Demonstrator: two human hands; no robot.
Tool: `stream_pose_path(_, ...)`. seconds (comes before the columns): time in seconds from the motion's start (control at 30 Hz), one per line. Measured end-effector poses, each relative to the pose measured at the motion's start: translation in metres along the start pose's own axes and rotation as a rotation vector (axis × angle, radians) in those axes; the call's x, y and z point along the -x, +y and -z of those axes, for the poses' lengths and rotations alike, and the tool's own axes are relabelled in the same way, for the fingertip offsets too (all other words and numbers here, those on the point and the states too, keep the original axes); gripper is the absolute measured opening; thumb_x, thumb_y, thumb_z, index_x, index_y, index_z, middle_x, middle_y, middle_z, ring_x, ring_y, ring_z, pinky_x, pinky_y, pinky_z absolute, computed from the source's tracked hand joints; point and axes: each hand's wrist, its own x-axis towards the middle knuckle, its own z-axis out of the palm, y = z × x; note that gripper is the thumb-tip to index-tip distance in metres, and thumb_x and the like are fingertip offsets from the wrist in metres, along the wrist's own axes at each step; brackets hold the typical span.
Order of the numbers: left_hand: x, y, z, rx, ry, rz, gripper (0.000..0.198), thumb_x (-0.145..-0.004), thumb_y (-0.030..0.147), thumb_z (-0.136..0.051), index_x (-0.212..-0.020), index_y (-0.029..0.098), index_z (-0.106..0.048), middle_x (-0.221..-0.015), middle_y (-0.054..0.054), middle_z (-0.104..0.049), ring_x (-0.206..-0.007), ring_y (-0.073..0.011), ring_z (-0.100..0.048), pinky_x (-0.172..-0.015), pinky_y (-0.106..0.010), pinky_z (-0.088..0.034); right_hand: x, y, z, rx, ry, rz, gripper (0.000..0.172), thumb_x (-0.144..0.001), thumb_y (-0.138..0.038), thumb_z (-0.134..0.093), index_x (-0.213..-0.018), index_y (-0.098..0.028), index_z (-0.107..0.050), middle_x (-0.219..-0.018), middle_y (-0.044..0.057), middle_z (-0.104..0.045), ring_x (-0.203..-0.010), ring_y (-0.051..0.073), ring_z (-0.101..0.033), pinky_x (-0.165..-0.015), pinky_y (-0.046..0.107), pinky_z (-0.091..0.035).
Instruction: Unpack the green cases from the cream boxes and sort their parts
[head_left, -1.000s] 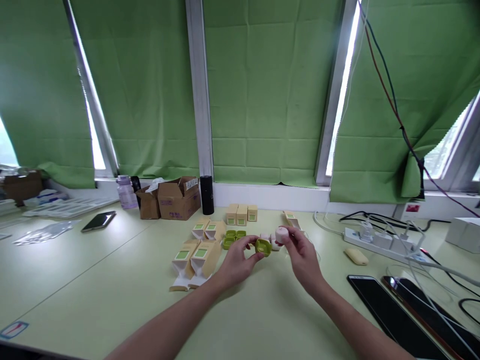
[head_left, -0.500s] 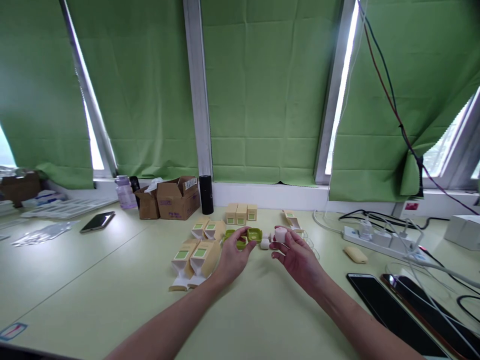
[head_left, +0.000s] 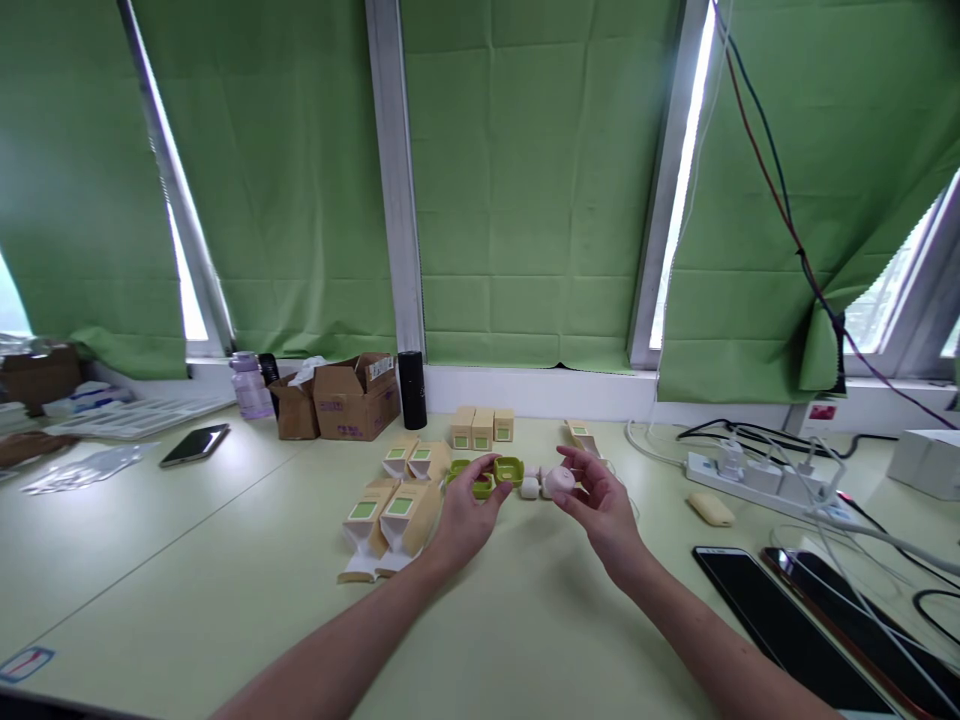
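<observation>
My left hand (head_left: 463,515) pinches a small green square case (head_left: 508,469) just above the table, beside two more green cases (head_left: 471,482). My right hand (head_left: 602,507) holds a small round white piece (head_left: 559,481) between thumb and fingertips, slightly right of the green case. A white cube-like piece (head_left: 529,488) lies on the table between my hands. Several tan cartons with green labels (head_left: 399,510) lie open to the left, and three closed ones (head_left: 482,427) stand in a row behind.
Brown cardboard boxes (head_left: 356,395), a black cylinder (head_left: 412,389) and a purple bottle (head_left: 246,384) stand at the back left. A phone (head_left: 196,443) lies left. A power strip (head_left: 757,481) with cables, a beige bar (head_left: 710,509) and two dark phones (head_left: 780,625) lie right.
My left hand has carried the green case back toward the other green cases. My right hand has lowered and turned the white piece slightly.
</observation>
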Motion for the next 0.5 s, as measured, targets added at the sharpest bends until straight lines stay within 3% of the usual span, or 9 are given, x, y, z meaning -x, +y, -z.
stream_pose_path(0.17, 0.001, 0.006, 0.002, -0.01, 0.002, 0.022, 0.041, -0.088, 0.037, -0.072, -0.124, 0.019, -0.067, -0.121, -0.011, -0.075, -0.112, -0.0264, -0.069, -0.095, -0.04, -0.056, -0.004, 0.003, 0.009, 0.311, 0.021, 0.101, 0.044, -0.085, -0.031, -0.071, -0.127, -0.026, -0.063, -0.113, 0.008, -0.067, -0.093, 0.023, -0.062, -0.078, 0.04, -0.055)
stream_pose_path(0.3, 0.0, 0.007, 0.001, 0.014, 0.008, -0.01, 0.037, -0.087, 0.034, -0.071, -0.122, 0.02, -0.068, -0.119, -0.009, -0.076, -0.11, -0.0252, -0.07, -0.093, -0.038, -0.057, -0.008, 0.013, 0.02, 0.638, 0.042, 0.286, 0.036, -0.088, -0.021, -0.062, -0.123, -0.026, -0.064, -0.118, 0.009, -0.069, -0.107, 0.029, -0.062, -0.09, 0.049, -0.053)
stream_pose_path(0.5, 0.0, 0.004, 0.0, 0.019, 0.012, -0.022, 0.036, -0.087, 0.033, -0.071, -0.121, 0.021, -0.067, -0.118, -0.009, -0.076, -0.108, -0.0247, -0.071, -0.092, -0.037, -0.057, -0.009, 0.038, 0.026, 0.868, -0.165, 0.468, 0.036, -0.085, -0.003, -0.053, -0.114, -0.022, -0.064, -0.113, 0.011, -0.07, -0.104, 0.031, -0.062, -0.09, 0.05, -0.055)
